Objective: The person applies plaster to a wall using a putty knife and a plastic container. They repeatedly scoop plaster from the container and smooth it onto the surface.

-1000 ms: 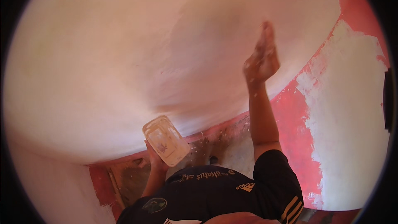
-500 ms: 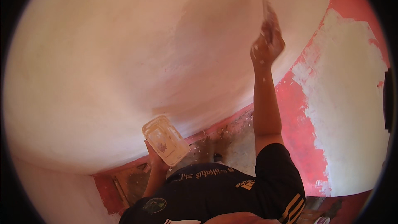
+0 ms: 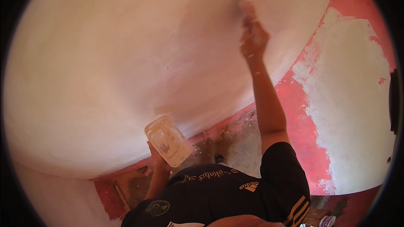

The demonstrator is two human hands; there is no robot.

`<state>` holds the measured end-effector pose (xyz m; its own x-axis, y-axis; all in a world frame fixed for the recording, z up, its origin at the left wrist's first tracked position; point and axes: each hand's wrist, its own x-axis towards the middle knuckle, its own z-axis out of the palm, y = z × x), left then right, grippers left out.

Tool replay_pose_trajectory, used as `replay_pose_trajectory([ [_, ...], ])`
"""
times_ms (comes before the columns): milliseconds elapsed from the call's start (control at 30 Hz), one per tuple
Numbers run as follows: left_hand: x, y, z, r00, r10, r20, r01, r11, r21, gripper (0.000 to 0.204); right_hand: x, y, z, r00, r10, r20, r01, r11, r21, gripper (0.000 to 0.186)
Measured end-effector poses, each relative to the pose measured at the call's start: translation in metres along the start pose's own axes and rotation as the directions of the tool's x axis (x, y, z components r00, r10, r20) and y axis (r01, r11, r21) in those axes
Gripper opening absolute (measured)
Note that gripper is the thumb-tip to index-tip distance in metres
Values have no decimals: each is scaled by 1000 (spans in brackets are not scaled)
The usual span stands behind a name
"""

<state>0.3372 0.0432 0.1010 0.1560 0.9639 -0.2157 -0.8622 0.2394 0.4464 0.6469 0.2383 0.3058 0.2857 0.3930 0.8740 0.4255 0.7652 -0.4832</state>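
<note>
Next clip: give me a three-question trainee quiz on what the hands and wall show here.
1. True or false: the right hand is raised against the whitish wall.
2. What does the left hand hold? A) a flat whitish rectangular board B) a bucket C) a roller
3. What colour shows on the uncoated wall strip at right?

Key: 1 true; 2 A, the board; 3 red.

1. You have one camera, worn on your head, looking forward and down.
2. It sits very close to the pale wall point(image 3: 105, 71), which fills most of the picture.
3. Your arms come in from the bottom edge, over your black shirt point(image 3: 219, 193).
4. Straight lines bend near the round rim.
</note>
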Motion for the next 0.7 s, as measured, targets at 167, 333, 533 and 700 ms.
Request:
replay_pose_trajectory([
  [167, 2, -1, -1, 999, -25, -43, 23, 999, -34, 51, -22, -8, -11, 914, -332, 232, 326, 943, 64, 44],
  [333, 0, 1, -9, 996, 82, 34, -84, 994, 65, 48, 16, -7, -31, 966, 7, -257, 42, 982, 185, 27],
  [533, 1, -4, -21, 997, 57, -49, -58, 998, -8, 55, -39, -13, 2, 960, -124, 252, 161, 979, -129, 31],
  [700, 1, -4, -27, 992, 116, -52, -113, 991, 65, 57, 13, -4, -35, 973, 54, -226, -23, 990, 141, 45],
])
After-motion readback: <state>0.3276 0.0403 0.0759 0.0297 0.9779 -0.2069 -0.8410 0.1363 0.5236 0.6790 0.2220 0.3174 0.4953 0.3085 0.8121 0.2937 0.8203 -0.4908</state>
